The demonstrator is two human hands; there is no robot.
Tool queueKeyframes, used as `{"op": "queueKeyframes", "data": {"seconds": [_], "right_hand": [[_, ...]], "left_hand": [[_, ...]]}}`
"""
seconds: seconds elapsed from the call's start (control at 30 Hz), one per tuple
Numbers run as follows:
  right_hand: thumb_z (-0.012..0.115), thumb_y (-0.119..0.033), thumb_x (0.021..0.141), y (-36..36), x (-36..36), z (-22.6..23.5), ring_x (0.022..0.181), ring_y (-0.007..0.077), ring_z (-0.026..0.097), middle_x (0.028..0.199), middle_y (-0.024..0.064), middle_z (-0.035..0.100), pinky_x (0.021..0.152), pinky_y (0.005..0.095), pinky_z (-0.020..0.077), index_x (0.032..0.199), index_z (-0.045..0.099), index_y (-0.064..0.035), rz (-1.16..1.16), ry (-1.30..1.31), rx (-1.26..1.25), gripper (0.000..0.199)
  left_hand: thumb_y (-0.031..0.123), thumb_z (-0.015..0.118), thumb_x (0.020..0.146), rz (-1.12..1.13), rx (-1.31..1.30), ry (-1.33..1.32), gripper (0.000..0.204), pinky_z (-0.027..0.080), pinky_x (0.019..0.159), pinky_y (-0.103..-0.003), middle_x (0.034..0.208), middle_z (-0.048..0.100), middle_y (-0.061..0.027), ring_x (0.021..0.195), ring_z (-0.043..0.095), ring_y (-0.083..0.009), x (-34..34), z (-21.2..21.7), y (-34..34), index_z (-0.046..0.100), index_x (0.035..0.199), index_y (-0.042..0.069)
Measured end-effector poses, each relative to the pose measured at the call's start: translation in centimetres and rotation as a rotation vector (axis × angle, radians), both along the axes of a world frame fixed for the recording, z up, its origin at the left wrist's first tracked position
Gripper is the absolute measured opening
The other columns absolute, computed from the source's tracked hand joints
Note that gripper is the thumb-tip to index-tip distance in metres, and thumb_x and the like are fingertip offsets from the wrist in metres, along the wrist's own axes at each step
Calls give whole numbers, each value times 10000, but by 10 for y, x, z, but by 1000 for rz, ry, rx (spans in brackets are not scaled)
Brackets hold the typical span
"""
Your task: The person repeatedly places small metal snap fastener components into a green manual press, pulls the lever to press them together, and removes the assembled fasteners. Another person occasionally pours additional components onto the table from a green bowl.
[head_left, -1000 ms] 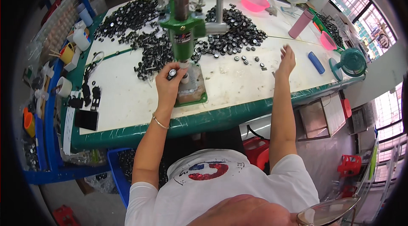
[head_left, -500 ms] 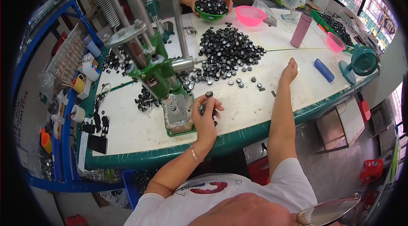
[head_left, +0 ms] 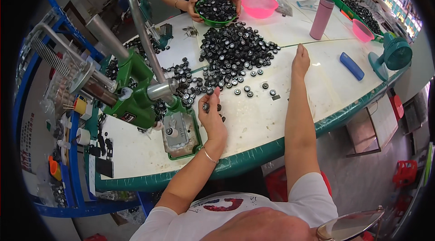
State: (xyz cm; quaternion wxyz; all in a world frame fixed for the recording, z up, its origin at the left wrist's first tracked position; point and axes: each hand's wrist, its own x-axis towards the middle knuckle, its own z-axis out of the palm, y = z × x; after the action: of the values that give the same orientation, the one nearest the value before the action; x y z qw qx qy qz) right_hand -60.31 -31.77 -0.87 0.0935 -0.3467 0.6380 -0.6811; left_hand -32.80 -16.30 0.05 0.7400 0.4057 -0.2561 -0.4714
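Observation:
My left hand [head_left: 212,116] is curled around several small black toy wheels [head_left: 206,107] with silvery hubs, its fingertips at the near edge of a big wheel pile [head_left: 235,53]. Just left of it stands a green hand press [head_left: 136,82] with a red-knobbed lever. On the grey plate [head_left: 180,125] of the press, one wheel [head_left: 170,131] sits on a small fixture. Right of the pile, my right hand [head_left: 301,62] lies on its edge near the white tabletop [head_left: 253,123], fingers stretched out together, nothing seen in it.
Across the table a person holds a green bowl [head_left: 218,24] heaped with wheels. Beside it are a pink bowl [head_left: 259,7] and a plastic bag. To the right stand a pink bottle [head_left: 322,19], a blue case [head_left: 351,66] and a teal fan [head_left: 393,55]. A blue rack [head_left: 72,164] borders the left.
The view has turned, shifting the press leftward in the picture. My left hand has moved from close beside the press plate to the pile's near edge. The right hand stays right of the pile.

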Motion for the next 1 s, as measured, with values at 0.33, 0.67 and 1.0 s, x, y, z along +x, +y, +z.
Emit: {"op": "queueKeyframes", "data": {"seconds": [0.33, 0.67, 1.0], "right_hand": [[482, -325, 948, -1, -2, -2, 1078, 268, 588, 1160, 149, 632, 945, 337, 427, 1161, 624, -19, -1, 27, 50, 399], [492, -336, 941, -4, -3, -6, 1048, 272, 601, 1122, 152, 649, 925, 340, 433, 1140, 632, -10, 30, -7, 68, 407], [495, -332, 938, -3, 2, -4, 1053, 275, 600, 1126, 162, 648, 929, 345, 432, 1138, 632, -4, 44, 1, 68, 408]], "left_hand": [[144, 606, 923, 20, -6, 6, 184, 455, 880, -224, 1090, 653, -138, 1036, 599, -142, 7, 1, -4, 481, 1009, 41], [157, 616, 916, 8, 78, 2, 158, 363, 584, -163, 1089, 670, -76, 733, 506, -32, 10, 3, -4, 508, 996, 74], [213, 665, 885, 80, 144, -32, 221, 304, 529, -162, 900, 631, 41, 649, 424, 6, 8, 6, -3, 510, 992, 98]]}}
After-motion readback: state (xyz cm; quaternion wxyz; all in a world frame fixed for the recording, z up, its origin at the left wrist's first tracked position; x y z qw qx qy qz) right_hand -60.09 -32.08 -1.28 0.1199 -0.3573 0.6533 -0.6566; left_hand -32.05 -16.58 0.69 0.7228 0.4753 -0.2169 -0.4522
